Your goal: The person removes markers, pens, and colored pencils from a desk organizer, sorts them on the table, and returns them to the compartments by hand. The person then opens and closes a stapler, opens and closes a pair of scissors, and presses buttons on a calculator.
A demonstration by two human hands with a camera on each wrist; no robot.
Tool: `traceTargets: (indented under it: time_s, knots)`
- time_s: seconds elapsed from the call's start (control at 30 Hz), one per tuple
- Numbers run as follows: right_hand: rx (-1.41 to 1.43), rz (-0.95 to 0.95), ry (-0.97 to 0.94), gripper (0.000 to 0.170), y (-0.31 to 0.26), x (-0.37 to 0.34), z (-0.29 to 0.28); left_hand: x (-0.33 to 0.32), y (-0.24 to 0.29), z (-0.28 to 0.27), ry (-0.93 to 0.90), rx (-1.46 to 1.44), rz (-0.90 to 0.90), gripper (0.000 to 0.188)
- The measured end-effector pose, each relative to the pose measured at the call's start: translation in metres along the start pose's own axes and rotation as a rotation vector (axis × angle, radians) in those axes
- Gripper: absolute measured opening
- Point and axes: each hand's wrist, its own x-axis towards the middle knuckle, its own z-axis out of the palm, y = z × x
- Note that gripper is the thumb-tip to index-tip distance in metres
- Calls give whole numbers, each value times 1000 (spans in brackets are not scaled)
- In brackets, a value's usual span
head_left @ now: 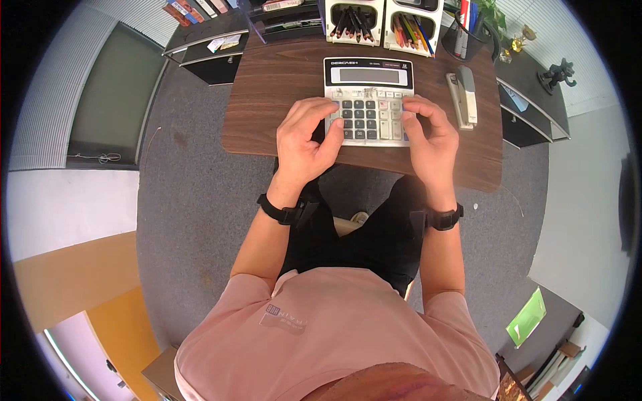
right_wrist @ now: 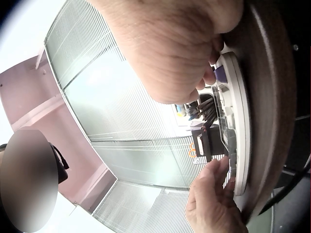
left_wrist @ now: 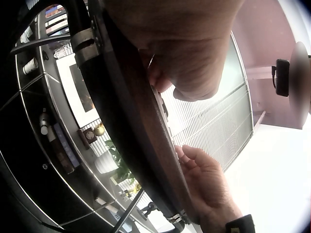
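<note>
A white desk calculator (head_left: 364, 120) with dark and light keys and a black-framed display lies near the desk's front edge. At its left side my left hand (head_left: 304, 140) grips the edge, thumb and index finger curled over the outer keys. My right hand (head_left: 431, 137) holds the opposite side in the same way, thumb at the right-hand keys. The right wrist view shows the calculator (right_wrist: 241, 121) edge-on, low over the wood, with the left hand (right_wrist: 211, 201) at its far end. In the left wrist view, the right hand (left_wrist: 206, 182) appears beyond the desk edge.
A grey and white stapler (head_left: 463, 100) lies right of the calculator on the brown desk (head_left: 261, 93). Behind stand two white holders with pencils (head_left: 411, 33), a black pen cup (head_left: 478, 43) and a dark organizer (head_left: 287, 25). Cabinets flank the desk.
</note>
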Motion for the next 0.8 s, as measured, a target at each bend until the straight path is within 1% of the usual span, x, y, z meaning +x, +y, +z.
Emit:
traceTargets:
  time_s: [0.8]
  knots:
    - [15,3,6,17,-1,0,1,0,0,1,12,0,9,22]
